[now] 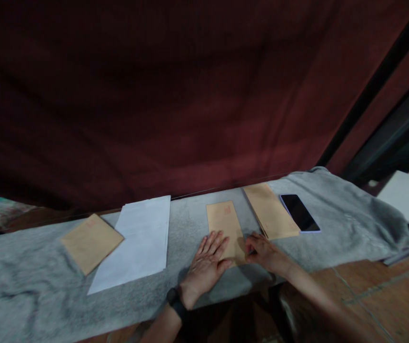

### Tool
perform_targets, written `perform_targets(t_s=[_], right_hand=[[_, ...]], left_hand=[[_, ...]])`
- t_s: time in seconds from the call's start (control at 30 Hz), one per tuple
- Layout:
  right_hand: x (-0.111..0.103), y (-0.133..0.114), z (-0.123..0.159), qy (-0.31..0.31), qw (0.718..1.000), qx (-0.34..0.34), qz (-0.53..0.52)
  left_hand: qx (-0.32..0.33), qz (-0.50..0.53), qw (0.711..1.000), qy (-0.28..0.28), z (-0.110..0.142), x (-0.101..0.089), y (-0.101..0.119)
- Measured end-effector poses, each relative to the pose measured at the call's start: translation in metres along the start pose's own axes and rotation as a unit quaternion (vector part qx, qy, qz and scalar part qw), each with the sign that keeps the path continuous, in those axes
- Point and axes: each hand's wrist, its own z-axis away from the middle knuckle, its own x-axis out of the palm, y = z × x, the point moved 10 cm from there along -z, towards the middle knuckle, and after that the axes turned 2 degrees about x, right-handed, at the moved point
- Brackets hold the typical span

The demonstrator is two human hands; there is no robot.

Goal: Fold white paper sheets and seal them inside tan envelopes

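Note:
A tan paper envelope (224,216) with small reddish print at its upper right lies in front of me on the grey cloth. My left hand (206,262) rests flat on its lower left part, fingers spread, with a black band on the wrist. At the envelope's lower right edge is my right hand (261,251), its fingers curled together against the paper. Whether they pinch the edge or something else is hidden. Just beyond the right hand lies a stack of tan envelopes (272,212).
The grey cloth (186,219) covers a narrow table. A black-screened phone (300,213) lies beside the envelope stack. Over at the left are white paper sheets (138,243), partly under another tan envelope (92,243). A dark red curtain (190,119) hangs behind the table.

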Motion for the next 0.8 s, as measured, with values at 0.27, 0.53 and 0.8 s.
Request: perform_targets(t_s=[0.27, 0.53, 0.8], right_hand=[[-0.002, 0.003, 0.000, 0.012, 1.000, -0.006, -0.001], [-0.007, 0.001, 0.002, 0.018, 1.000, -0.003, -0.010], [-0.008, -0.042, 0.020, 0.139, 0.988, -0.065, 0.030]], left_hand=[[-0.046, 0.047, 0.996, -0.061, 0.005, -0.001, -0.024], [-0.060, 0.101, 0.989, -0.091, 0.004, 0.000, -0.035], [-0.057, 0.101, 0.989, -0.094, 0.004, 0.003, -0.035]])
